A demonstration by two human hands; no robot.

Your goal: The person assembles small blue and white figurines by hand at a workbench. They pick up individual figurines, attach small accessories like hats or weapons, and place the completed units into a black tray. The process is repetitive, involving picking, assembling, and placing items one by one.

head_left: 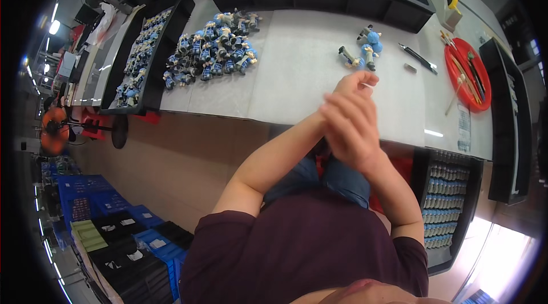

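My left hand [358,81] reaches over the table's near edge, partly covered by my right hand. Its visible fingers bend loosely, with a gap between them and no object seen in them. Across the left wrist lies my right hand [350,127], somewhat blurred, its fingers stretched out and holding no object. Just beyond my hands, a few small figurines [370,48] with light blue heads and grey legs lie on the white tabletop [308,47]. To their right are a black pen [418,59] and a small grey block [410,68].
Many similar figurines [214,47] are heaped at left. Black trays of figurines stand at the back [319,1], far left [165,56] and lower right [419,190]. A red dish [483,84] holds brushes and tools. Near it stands a tape dispenser [450,16]. An orange fan [54,130] stands left.
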